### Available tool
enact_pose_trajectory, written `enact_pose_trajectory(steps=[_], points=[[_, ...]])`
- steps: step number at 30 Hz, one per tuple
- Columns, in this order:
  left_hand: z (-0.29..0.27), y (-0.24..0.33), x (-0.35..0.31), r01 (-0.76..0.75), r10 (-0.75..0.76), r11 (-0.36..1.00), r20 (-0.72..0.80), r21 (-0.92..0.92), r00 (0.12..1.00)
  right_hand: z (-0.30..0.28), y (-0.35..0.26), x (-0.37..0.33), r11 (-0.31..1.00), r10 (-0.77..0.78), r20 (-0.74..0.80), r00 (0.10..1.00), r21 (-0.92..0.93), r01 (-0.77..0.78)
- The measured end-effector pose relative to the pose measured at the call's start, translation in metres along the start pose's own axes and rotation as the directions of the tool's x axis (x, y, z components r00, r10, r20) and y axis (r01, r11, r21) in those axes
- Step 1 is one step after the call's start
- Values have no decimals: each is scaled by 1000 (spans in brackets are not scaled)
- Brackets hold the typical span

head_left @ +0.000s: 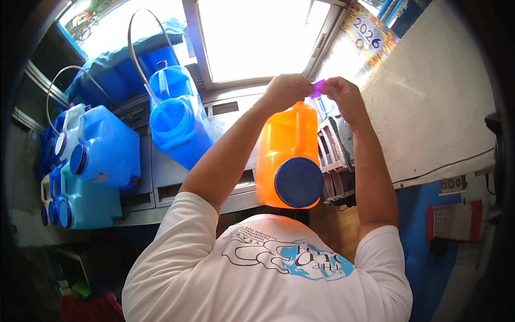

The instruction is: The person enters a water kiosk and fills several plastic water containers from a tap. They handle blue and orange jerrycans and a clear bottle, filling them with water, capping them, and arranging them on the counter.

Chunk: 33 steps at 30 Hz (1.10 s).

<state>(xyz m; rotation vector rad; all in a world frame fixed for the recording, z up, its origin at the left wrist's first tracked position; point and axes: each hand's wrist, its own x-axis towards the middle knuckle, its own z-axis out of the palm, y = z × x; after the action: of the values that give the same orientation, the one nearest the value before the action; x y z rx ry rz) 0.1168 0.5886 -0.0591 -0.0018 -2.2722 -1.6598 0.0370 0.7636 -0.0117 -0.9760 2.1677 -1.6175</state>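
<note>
A small purple strip, thin and shiny, is stretched between my two hands. My left hand pinches one side of it and my right hand the other. Both hands are raised over the far end of an orange jug, whose top there is partly hidden by my left hand. The jug has a moulded handle, and a big dark blue cap faces me. I cannot make out exactly what the purple piece is.
A blue container with its wide mouth uncapped stands left on the metal counter, a hose running into it. Several capped blue and teal jugs cluster farther left. A slatted rack and a pale wall panel are on the right.
</note>
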Motion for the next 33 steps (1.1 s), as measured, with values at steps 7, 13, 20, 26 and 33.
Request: enact_pose_trajectory(steps=[7, 13, 20, 26, 33], points=[[-13, 14, 14, -37, 26, 974, 48, 223, 998, -11, 11, 19, 997, 6, 107, 994, 72, -14], [-8, -9, 18, 65, -70, 963, 7, 261, 998, -11, 28, 27, 983, 56, 47, 997, 175, -63], [7, -56, 18, 319, -324, 916, -21, 241, 946, -8, 42, 37, 967, 241, -51, 969, -73, -245], [-3, -77, 17, 277, -278, 960, 37, 31, 960, -6, 57, 42, 966, 238, 30, 971, -108, -233], [8, -74, 18, 281, -285, 956, 38, 85, 958, 2, 60, 47, 951, 225, 24, 974, -221, -214]])
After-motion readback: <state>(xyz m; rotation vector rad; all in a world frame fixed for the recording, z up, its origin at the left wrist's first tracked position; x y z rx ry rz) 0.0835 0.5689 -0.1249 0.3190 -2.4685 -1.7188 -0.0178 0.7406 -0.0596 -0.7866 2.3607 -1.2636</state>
